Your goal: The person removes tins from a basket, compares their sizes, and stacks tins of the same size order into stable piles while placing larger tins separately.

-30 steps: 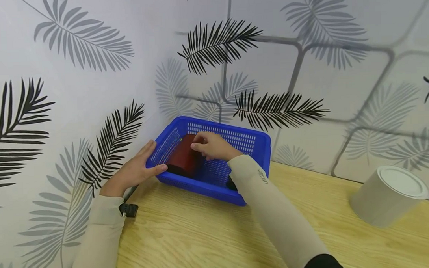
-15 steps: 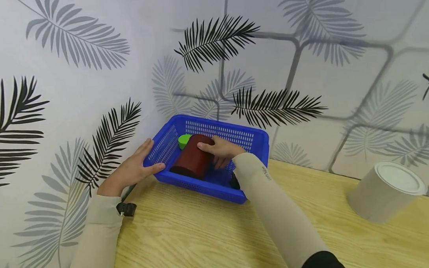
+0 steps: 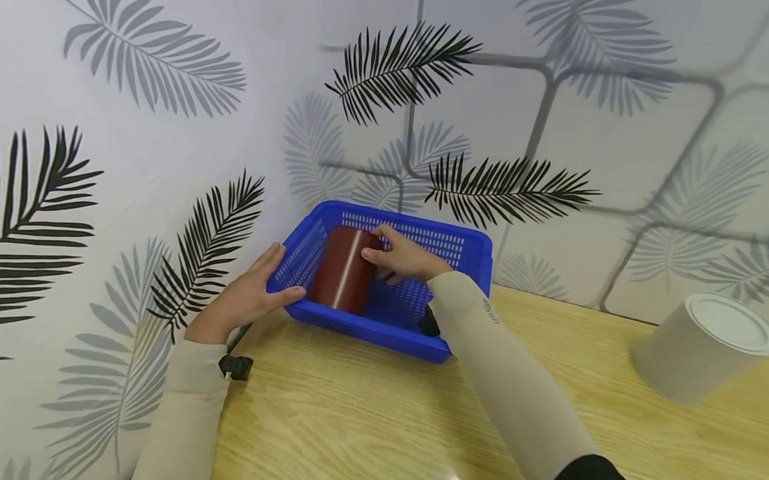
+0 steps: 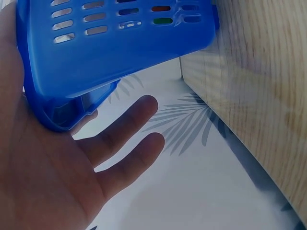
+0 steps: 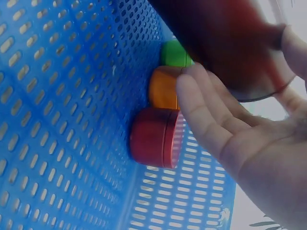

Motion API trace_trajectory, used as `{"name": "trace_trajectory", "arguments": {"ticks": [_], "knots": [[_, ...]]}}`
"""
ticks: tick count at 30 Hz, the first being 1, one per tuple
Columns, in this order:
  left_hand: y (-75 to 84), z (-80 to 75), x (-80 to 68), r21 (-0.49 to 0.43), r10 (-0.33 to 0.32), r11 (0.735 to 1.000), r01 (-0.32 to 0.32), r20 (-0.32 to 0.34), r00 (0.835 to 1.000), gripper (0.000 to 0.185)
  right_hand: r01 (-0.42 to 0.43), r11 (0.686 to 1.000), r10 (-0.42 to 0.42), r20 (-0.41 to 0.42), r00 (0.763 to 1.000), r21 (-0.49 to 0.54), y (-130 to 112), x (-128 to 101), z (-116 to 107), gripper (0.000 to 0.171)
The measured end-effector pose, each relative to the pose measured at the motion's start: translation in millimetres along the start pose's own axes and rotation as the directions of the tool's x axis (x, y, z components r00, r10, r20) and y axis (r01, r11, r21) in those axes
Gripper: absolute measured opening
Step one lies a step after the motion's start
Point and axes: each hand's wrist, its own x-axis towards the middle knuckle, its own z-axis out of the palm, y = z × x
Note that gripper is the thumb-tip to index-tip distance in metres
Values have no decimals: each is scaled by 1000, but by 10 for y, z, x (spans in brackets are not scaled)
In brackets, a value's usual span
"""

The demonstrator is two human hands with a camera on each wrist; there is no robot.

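A dark red cylindrical canister (image 3: 345, 269) leans tilted inside the blue plastic basket (image 3: 368, 331), on its left side. My right hand (image 3: 407, 259) grips the canister near its upper end; in the right wrist view the thumb and fingers lie on opposite sides of it. My left hand (image 3: 243, 298) rests on the basket's front left corner, thumb along the front rim. Its other fingers lie fairly straight outside the basket in the left wrist view. Seen from the right wrist, small round lidded containers in red (image 5: 156, 138), orange (image 5: 164, 86) and green (image 5: 173, 53) sit along a basket wall.
A pale grey lidded canister (image 3: 706, 347) stands at the right on the wood-grain table (image 3: 339, 411). Leaf-patterned walls (image 3: 482, 123) rise close behind and to the left of the basket. A black device (image 3: 236, 367) is worn on the left wrist.
My right hand has moved onto the canister, taken hold of it and shifted it toward the back of the basket. A green container, visible half a second ago, is now hidden from the head view.
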Motion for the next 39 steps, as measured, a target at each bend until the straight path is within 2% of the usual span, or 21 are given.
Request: {"name": "trace_trajectory", "arguments": {"ticks": [3,6,9,12,14,18,23,26,32,36,39], "knots": [[26,1,1,2,-6,1000,6,3,1000,102,48,999,-49,-30,998,-9,-9,-9,-3,49],[37,5,0,-2,-16,1000,16,4,1000,102,132,990,-134,-53,990,-47,-16,-18,0,45],[38,15,-3,-6,-22,1000,22,4,1000,102,204,976,-211,-89,973,-79,-26,-29,11,39],[39,23,-6,-4,-28,1000,28,6,1000,102,280,954,-293,-129,947,-108,-38,-31,24,36],[43,27,-9,-4,-34,999,34,7,999,103,294,946,-313,-147,938,-135,-53,-40,31,35],[57,30,-14,-5,-42,999,42,6,999,103,295,932,-327,-136,935,-209,-81,-59,45,35],[71,-3,-18,-13,-46,999,46,8,999,103,275,951,-283,-38,958,-138,-62,-49,77,47],[87,-34,-3,-14,-36,999,36,2,999,103,240,963,-244,-19,970,-120,-46,-35,78,56],[78,-31,-3,-4,-23,1000,23,4,1000,102,212,967,-227,-95,969,-144,-42,-2,86,60],[64,-9,-20,-11,-26,1000,26,6,1000,102,253,964,-265,-203,943,-84,-83,-21,60,59],[73,0,-12,-16,-20,1000,20,2,1000,102,307,952,-292,-266,919,14,-134,-94,-1,58]]}}
